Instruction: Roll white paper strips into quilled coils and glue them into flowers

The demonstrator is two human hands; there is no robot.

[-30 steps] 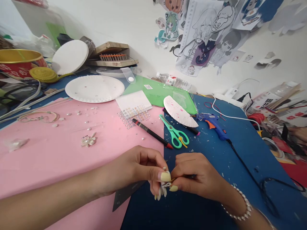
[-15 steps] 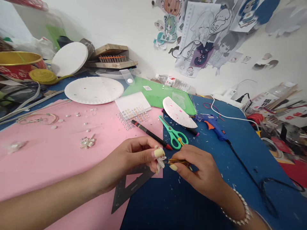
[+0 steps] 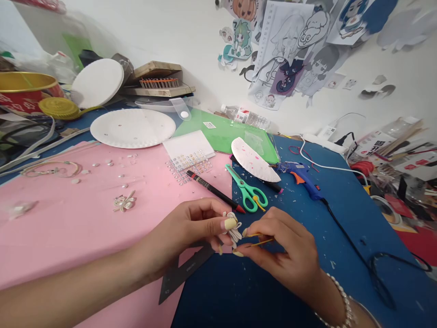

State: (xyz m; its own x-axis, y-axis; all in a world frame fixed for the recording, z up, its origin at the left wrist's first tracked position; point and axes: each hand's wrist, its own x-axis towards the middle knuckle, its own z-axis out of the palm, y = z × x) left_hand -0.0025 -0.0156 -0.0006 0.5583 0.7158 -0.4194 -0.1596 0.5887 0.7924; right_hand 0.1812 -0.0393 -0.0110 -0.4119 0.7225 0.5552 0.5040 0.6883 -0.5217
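Note:
My left hand pinches a small bundle of looped white cord between thumb and fingers. Close to its right, my right hand holds yellow tweezers, whose two arms are spread apart. Their tips are close to the cord loops, and I cannot tell if they touch. A black triangle ruler lies partly beneath my left hand. On the pink sheet, a finished-looking cord flower with a pearl lies to the left. Green scissors and a black marker with red ends lie just beyond my hands.
A blue glue gun lies on the right, its black cord trailing toward the front. Behind are a half paper plate, a green folder, a gem sticker sheet and a white paper plate. Loose beads dot the pink sheet.
The tweezers' arms have spread apart, and my right hand's thumb and finger have opened with them. My left hand has shifted slightly right and turned the cord bundle a little.

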